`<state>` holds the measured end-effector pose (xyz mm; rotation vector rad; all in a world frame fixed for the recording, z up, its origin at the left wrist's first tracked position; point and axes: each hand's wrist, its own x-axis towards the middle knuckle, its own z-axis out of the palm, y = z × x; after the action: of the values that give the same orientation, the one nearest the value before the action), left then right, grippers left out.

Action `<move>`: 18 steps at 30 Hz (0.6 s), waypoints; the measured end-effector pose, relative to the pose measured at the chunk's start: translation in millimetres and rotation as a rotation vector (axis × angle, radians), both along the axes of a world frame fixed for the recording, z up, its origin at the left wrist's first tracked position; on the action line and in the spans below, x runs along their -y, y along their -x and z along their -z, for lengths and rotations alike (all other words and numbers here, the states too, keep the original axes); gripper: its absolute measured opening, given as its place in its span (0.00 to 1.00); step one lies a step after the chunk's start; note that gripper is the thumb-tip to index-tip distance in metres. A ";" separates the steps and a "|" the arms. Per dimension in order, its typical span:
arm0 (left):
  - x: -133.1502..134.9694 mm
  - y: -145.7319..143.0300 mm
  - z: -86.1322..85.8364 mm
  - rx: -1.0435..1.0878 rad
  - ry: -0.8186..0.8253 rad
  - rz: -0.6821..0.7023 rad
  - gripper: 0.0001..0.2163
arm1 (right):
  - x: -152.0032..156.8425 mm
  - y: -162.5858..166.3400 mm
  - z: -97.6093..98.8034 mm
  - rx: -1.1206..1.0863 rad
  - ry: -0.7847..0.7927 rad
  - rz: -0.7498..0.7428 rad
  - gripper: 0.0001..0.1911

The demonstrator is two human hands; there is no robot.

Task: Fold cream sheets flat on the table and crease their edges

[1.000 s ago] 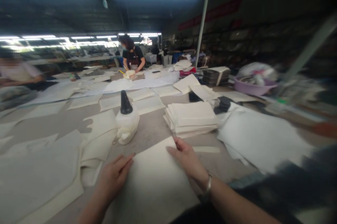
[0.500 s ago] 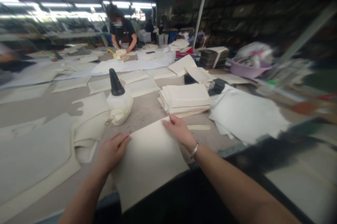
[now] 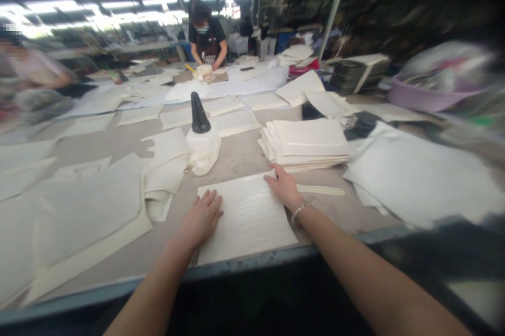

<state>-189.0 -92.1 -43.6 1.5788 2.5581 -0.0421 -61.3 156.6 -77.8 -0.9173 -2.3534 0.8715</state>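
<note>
A cream, rectangular sheet (image 3: 248, 215) of leather-like material lies flat at the table's front edge, with faint ripples of light on its face. My left hand (image 3: 205, 216) rests on its left side, fingers stretched out and slightly spread. At the upper right corner is my right hand (image 3: 285, 186), with a bracelet at the wrist; its thumb touches the sheet and its index finger reaches past the corner. Just beyond stands a stack of cream pieces (image 3: 310, 139). A white bottle with a black cone cap (image 3: 201, 120) is behind the sheet, to the left.
Large cream sheets (image 3: 90, 210) cover the table's left side. White sheets (image 3: 418, 173) lie on the right, near narrow cream strips (image 3: 321, 189). A purple basin (image 3: 430, 95) and a dark bundle (image 3: 359, 74) are farther back. Across the table a masked person (image 3: 207, 41) works.
The sheet has gone from tilted over the table edge to flat on the tabletop. My left hand has opened from gripping its edge and lies on it. The view has swung left.
</note>
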 end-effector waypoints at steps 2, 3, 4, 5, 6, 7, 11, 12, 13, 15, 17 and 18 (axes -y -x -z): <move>2.2 -0.4 0.1 0.004 0.008 -0.005 0.20 | 1.3 -0.6 2.6 0.039 -0.138 -0.066 0.22; 3.2 -0.3 0.1 0.002 0.009 -0.010 0.20 | 2.9 -1.4 2.6 0.072 -0.209 -0.095 0.22; 3.9 -0.4 0.0 -0.003 0.007 -0.017 0.21 | 5.2 -2.5 1.5 0.110 -0.275 -0.117 0.21; 4.2 -1.3 0.1 -0.011 0.004 -0.026 0.21 | 8.6 -4.0 -0.4 0.145 -0.332 -0.142 0.21; 4.1 -3.2 0.4 -0.021 0.002 -0.039 0.21 | 13.0 -5.8 -3.1 0.172 -0.376 -0.172 0.22; 3.5 -6.5 1.0 -0.034 0.000 -0.057 0.22 | 18.7 -7.8 -6.2 0.191 -0.409 -0.208 0.22; -3.4 -32.5 7.1 -0.080 -0.012 -0.110 0.22 | 50.2 -16.8 -14.6 0.227 -0.446 -0.389 0.24; -6.2 -41.0 9.4 -0.078 -0.023 -0.092 0.23 | 58.2 -18.5 -14.1 0.240 -0.440 -0.423 0.25; -9.2 -49.4 11.8 -0.069 -0.040 -0.058 0.24 | 65.3 -19.7 -12.6 0.255 -0.433 -0.452 0.25; -15.0 -64.6 16.8 -0.045 -0.085 0.017 0.27 | 75.5 -20.6 -7.5 0.280 -0.429 -0.496 0.25; -19.1 -75.8 21.6 -0.034 -0.126 0.047 0.29 | 79.9 -20.2 -1.9 0.292 -0.447 -0.519 0.25; -20.0 -79.6 23.7 -0.036 -0.140 0.038 0.30 | 80.4 -19.8 0.4 0.294 -0.460 -0.524 0.25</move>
<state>-109.4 -72.0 -67.3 1.6896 2.6104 0.1074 -41.6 76.2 -78.2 -0.2513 -2.9367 0.3403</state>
